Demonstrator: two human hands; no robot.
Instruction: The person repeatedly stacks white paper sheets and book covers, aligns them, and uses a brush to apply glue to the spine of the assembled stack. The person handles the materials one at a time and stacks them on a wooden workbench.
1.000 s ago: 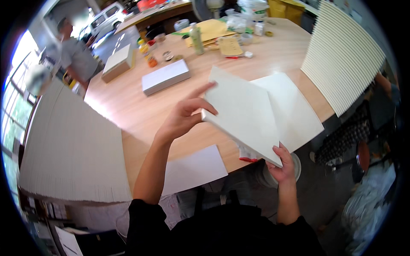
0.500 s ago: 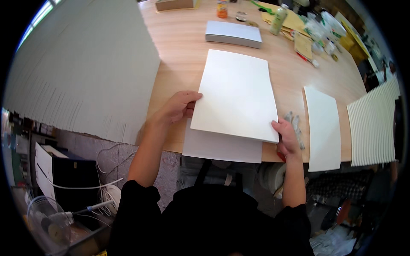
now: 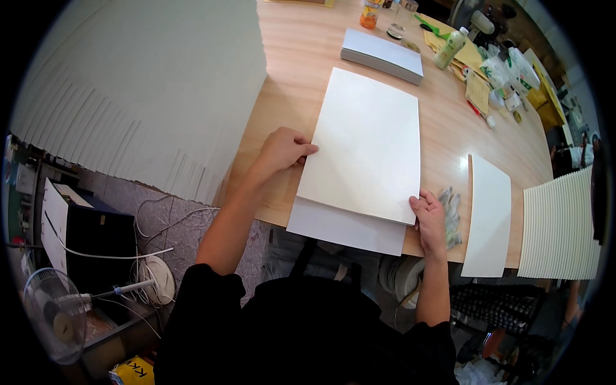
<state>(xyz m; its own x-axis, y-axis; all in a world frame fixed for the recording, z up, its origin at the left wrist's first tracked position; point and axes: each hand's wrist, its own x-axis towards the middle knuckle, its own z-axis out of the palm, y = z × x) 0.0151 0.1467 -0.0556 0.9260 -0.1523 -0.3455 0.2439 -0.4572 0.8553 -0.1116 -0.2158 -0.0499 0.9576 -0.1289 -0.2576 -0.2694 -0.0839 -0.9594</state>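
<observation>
Since half a second ago, both hands and the white sheet (image 3: 364,147) sit much as they did, the sheet now resting flat on the wooden table (image 3: 292,77). Its near edge overlaps a second white sheet (image 3: 343,230) that juts past the table's near edge. The left hand (image 3: 281,151) rests loosely curled at the sheet's left edge, fingertips touching the paper. The right hand (image 3: 431,215) pinches the sheet's near right corner, thumb on top and fingers curled beneath. Just right of that hand lies a crumpled clear wrapper (image 3: 451,208), then another white sheet (image 3: 487,215). A fanned spread of white sheets (image 3: 141,90) covers the left side, and another (image 3: 559,224) lies far right. A grey stack of paper (image 3: 383,56) sits beyond the held sheet.
</observation>
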